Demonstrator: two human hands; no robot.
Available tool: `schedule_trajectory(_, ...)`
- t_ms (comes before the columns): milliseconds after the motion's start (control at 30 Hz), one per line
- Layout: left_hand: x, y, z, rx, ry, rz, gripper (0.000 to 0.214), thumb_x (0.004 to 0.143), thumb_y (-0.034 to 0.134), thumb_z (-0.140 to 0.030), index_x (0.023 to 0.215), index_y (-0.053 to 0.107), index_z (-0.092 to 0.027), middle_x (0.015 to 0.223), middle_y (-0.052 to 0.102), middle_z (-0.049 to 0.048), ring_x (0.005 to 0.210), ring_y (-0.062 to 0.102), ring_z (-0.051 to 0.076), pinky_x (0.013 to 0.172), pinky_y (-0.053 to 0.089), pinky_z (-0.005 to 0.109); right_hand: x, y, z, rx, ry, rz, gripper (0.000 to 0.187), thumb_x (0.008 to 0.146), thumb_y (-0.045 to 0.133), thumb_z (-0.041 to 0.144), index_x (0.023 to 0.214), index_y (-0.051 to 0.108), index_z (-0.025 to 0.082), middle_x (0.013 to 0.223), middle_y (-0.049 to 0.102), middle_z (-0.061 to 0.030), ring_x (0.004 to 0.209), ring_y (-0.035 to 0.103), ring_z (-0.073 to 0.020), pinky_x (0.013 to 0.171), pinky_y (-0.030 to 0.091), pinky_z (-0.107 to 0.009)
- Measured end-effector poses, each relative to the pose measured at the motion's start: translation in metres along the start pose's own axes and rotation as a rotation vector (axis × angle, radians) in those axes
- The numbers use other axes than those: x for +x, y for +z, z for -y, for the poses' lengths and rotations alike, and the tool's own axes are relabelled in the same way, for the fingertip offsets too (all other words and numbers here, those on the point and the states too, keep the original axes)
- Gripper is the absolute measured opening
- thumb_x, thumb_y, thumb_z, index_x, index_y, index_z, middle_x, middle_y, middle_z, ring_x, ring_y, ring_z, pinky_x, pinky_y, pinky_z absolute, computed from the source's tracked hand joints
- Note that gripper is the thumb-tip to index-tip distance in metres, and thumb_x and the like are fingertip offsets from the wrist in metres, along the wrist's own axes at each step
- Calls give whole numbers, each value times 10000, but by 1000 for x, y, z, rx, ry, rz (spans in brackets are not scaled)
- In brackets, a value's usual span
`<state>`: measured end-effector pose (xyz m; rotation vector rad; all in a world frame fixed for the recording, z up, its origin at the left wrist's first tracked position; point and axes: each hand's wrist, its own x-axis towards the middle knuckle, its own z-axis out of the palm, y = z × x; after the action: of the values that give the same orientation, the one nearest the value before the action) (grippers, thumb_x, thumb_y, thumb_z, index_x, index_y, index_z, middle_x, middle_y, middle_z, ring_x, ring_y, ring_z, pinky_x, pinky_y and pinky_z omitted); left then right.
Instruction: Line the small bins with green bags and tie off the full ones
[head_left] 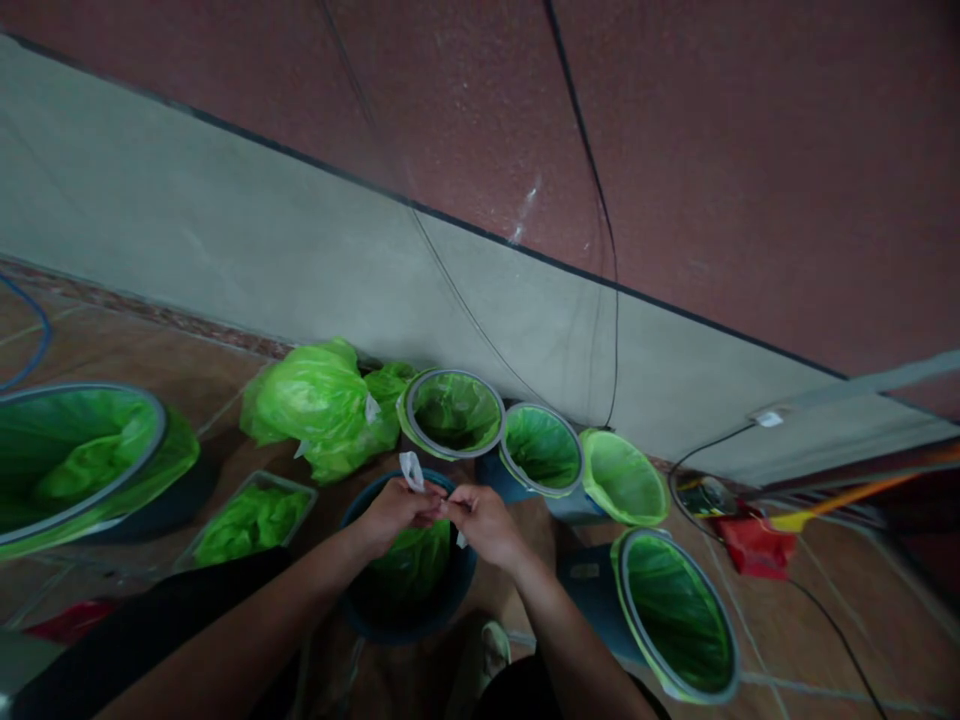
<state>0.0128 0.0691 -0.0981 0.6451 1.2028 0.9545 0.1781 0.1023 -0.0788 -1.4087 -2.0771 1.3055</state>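
My left hand (396, 512) and my right hand (485, 522) meet over a dark blue bin (409, 600). Both are closed in a pinch on a green bag (414, 562) that hangs down into the bin. A white strip (412, 470), seemingly the bag's tie, sticks up from my left fingers, and a smaller white end shows below my right fingers.
Several bins lined with green bags stand around on the tiled floor: a large one (75, 460) at left, three in a row by the wall (454, 412), one (679, 610) at right. A tied full green bag (319, 405) lies by the wall. Cables run down the wall.
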Motion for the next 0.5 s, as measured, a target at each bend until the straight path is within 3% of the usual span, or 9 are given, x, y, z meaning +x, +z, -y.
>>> schedule_trajectory(133,1,-3,-3,58,122,5,189,531,737,-253,679,703,-141,620,661,6,638,579,152,663,449,287,-3,2,-4,-34,-52,80,190,837,596,256,673,666,191,565,530,41,530,438,-96,535,286,-229)
schedule_trajectory(233,4,-5,-5,234,228,18,126,543,703,-228,646,688,-157,633,670,4,668,585,167,679,450,289,-3,-1,-5,-128,-33,47,173,815,609,231,668,696,204,593,584,24,564,472,-110,572,304,-242)
schedule_trajectory(367,4,-4,-6,494,334,51,92,663,621,-215,706,688,-170,691,684,3,709,602,169,709,450,279,-2,-3,-3,-169,-4,42,170,814,605,228,691,721,209,626,623,7,599,508,-126,593,315,-252)
schedule_trajectory(500,0,1,-5,616,515,40,146,726,503,-129,681,633,-180,688,628,-2,711,573,152,716,424,266,0,-3,-3,-75,-17,13,122,800,611,223,799,732,207,709,660,0,664,548,-137,643,361,-248)
